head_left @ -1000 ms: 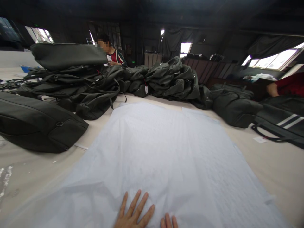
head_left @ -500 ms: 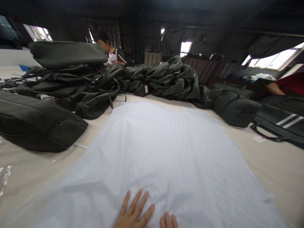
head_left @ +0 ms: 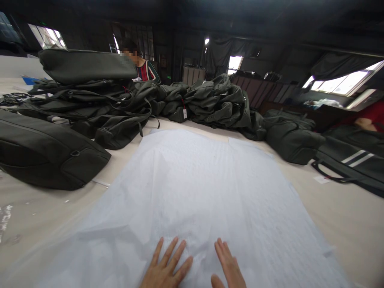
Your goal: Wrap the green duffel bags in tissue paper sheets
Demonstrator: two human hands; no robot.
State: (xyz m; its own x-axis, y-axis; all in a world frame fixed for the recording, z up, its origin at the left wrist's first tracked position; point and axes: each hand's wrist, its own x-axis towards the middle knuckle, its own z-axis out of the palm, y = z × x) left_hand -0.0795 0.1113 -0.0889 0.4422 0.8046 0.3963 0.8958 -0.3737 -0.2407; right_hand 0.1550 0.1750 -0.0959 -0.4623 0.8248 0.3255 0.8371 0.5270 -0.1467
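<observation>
A large, thin, whitish sheet [head_left: 195, 180] lies spread over the table, with soft wrinkles near the front edge. My left hand [head_left: 168, 264] rests flat on it with the fingers spread. To its right, my right hand [head_left: 228, 266] is stretched out at the sheet, fingers side by side and the thumb apart. Neither hand holds anything. Whether the right palm presses on the sheet or hovers just above it, I cannot tell.
Dark green bags are heaped along the back [head_left: 219, 100] and left. A full dark bag [head_left: 51, 152] stands at the left; another bag [head_left: 291, 136] and a striped bag [head_left: 357, 156] lie right. One person [head_left: 147, 72] is behind the heap; another person's arm [head_left: 367, 123] shows at far right.
My right hand has moved forward and slightly right over the sheet, showing more of itself. My left hand has stayed nearly in place. The papers held by the person behind have dropped from sight.
</observation>
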